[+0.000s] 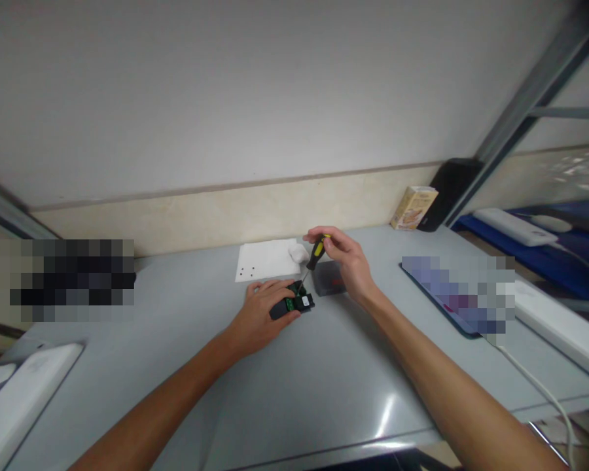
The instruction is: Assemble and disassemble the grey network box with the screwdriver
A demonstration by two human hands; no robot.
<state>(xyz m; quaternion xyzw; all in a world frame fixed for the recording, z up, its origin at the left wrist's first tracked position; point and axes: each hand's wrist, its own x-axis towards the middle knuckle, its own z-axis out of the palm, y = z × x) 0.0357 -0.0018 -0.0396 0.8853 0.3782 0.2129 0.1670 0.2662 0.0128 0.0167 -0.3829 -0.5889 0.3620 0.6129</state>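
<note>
My left hand [267, 313] is closed around a small black device [278, 310] on the grey table, its green circuit board exposed. In my right hand [348, 258] is a black and yellow screwdriver [317, 254], tilted, its thin shaft pointing down at the board. Whether the tip touches a screw is too small to tell. Behind the device lies a white sheet of paper [267, 256] with several small dark dots, perhaps screws, near its left corner. A crumpled white piece [298, 252] sits on the sheet's right side. Partly behind my right hand rests a dark grey cover [328, 278].
A yellow carton [413, 208] and a black case [449, 193] stand at the back right. On the right lie a tablet-like flat thing [436, 297], partly blurred, and a white cable [535, 379]. White bars [34, 399] flank the table's left side. A wall [255, 212] closes the back.
</note>
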